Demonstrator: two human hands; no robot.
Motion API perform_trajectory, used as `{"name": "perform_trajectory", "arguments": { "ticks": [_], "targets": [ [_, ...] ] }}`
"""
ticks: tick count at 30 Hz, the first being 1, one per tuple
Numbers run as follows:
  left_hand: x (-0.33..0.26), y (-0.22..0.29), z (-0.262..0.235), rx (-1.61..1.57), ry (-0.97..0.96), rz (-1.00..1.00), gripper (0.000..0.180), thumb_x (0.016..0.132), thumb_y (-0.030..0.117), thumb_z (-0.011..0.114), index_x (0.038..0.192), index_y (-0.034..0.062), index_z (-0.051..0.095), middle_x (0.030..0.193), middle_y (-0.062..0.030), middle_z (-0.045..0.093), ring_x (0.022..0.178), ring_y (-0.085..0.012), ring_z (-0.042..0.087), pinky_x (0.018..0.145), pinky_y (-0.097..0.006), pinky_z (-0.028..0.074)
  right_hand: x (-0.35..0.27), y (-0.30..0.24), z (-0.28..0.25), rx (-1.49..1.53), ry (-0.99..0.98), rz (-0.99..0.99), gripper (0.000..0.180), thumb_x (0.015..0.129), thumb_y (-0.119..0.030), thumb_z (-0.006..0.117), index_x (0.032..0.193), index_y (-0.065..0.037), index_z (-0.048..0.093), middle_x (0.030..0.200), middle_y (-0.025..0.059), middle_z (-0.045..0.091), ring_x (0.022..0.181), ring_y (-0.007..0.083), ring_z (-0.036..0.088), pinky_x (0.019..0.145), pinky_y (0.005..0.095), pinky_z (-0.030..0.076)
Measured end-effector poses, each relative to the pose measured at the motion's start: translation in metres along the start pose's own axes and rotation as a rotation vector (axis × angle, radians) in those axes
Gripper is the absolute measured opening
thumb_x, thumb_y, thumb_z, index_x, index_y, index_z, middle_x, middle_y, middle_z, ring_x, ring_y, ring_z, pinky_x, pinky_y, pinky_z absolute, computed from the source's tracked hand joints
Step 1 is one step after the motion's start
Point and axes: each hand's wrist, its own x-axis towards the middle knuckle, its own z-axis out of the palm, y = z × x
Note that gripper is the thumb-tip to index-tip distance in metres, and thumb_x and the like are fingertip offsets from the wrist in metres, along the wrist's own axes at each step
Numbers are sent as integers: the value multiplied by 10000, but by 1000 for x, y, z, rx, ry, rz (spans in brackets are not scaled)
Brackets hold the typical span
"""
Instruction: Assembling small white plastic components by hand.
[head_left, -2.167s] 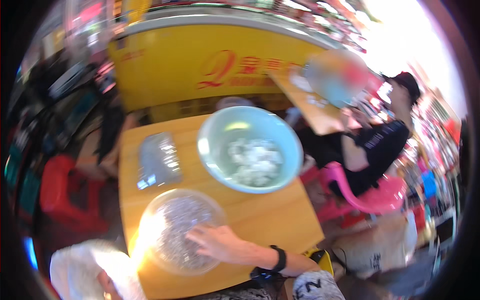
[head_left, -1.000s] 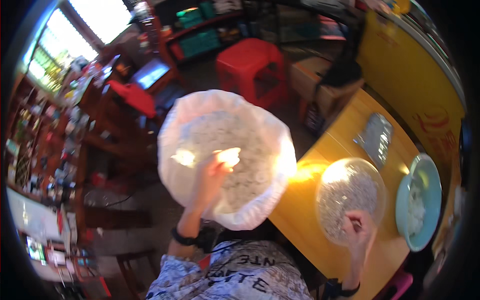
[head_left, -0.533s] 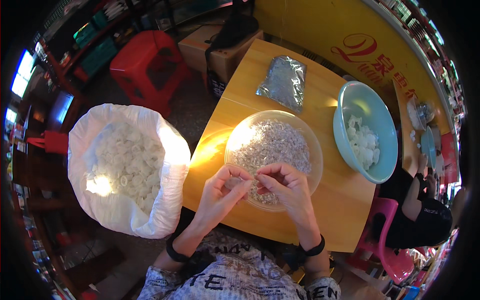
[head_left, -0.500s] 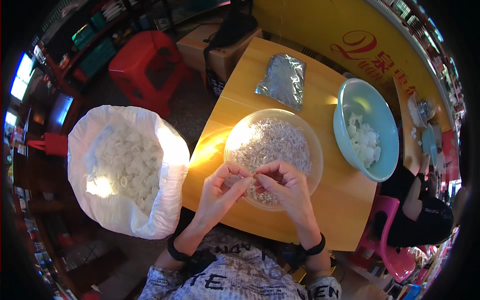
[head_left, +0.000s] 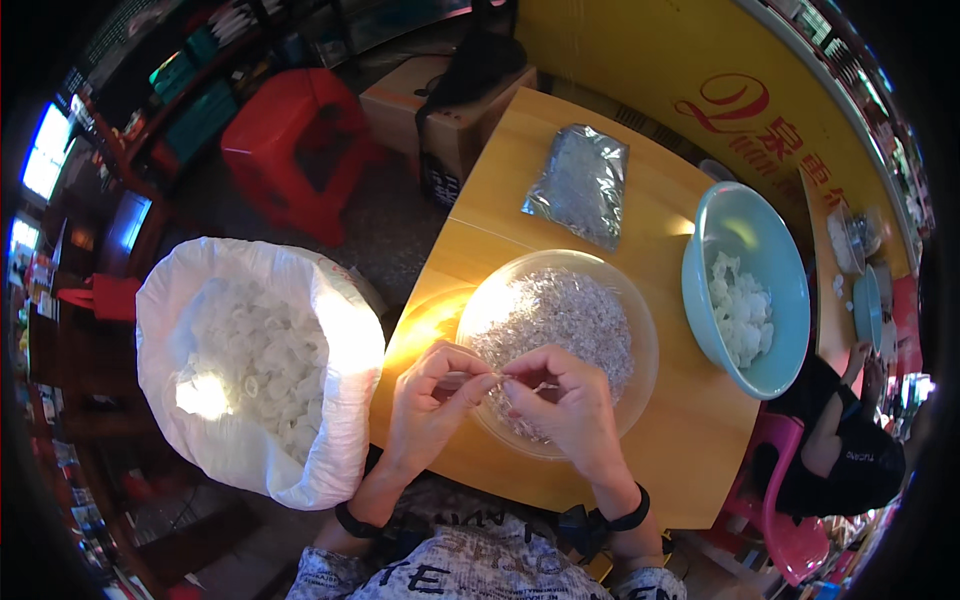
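While poised over the clear bowl, pinching closed with left hand and right hand. Gripping a tiny piece, hard to identify.

A silvery packet lies near the worktop's far edge, a yellow panel beyond, while a cardboard box and then a red stool stand past its far left corner, a pink chair past its right edge.
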Motion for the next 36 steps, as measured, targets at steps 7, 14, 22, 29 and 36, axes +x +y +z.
{"name": "perform_trajectory", "arguments": {
  "ticks": [7,14,22,29,36],
  "targets": [
    [-2,-2,-4,-245,-57,-147,142,895,178,624,927,51,570,692,45,558,618,-27,514,577,-156,404,-5,-5,8,184,26,40,124,862,-74,641,962,-1,633,870,34,643,702,67,596,635,191,503],
    [-4,1,-1,-249,-58,-90,166,922,166,572,1034,44,558,898,-7,577,755,-38,526,666,-175,412,-11,0,6,143,88,-65,103,867,-44,624,955,8,626,915,52,637,725,71,595,627,192,514],
    [-2,-2,2,-230,-175,17,409,934,-33,389,1338,34,380,1246,-118,474,1149,-181,506,941,-304,439,-16,4,19,183,117,-161,105,891,-29,582,992,0,593,1027,77,616,801,85,592,638,209,525],
    [-1,-12,2,-246,-87,82,373,925,-32,445,1296,1,416,1241,-148,497,1157,-219,513,964,-318,423,-17,8,29,372,56,-162,131,934,-33,508,1059,6,510,1038,116,610,899,141,614,786,256,522],
    [-3,-8,-7,-240,-153,27,342,921,3,462,1263,-15,476,1255,-148,513,1158,-203,512,999,-331,393,-17,20,32,512,136,-129,122,949,-66,492,1045,9,497,1043,125,603,976,171,606,901,293,482]
  ]
}}
